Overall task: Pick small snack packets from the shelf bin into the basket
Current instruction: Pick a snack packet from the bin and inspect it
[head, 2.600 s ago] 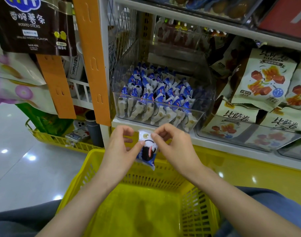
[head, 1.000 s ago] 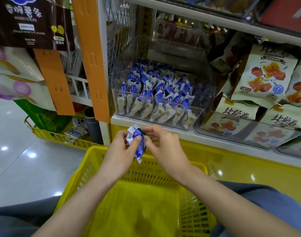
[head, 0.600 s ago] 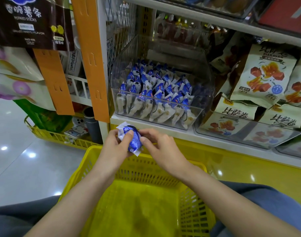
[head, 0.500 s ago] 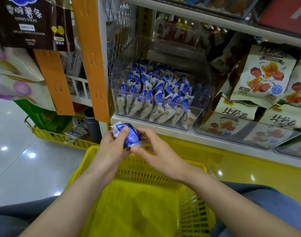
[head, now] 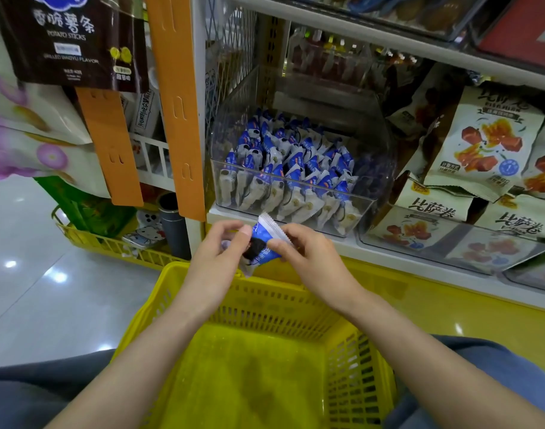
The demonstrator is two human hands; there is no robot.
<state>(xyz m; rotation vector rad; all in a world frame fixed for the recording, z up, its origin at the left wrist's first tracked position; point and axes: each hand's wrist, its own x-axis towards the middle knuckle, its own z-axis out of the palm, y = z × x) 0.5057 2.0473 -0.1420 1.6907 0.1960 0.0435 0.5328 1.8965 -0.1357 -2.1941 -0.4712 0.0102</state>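
Packet (head: 262, 243) pinched btwn left hand (head: 217, 258) & right hand (head: 311, 258), above basket (head: 159, 308).

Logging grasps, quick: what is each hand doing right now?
Left hand: pinching the packet.
Right hand: pinching the same packet.

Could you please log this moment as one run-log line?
phase: packet above basket rim, not yet dropped | left hand: pinches packet | right hand: pinches packet | bin: stocked
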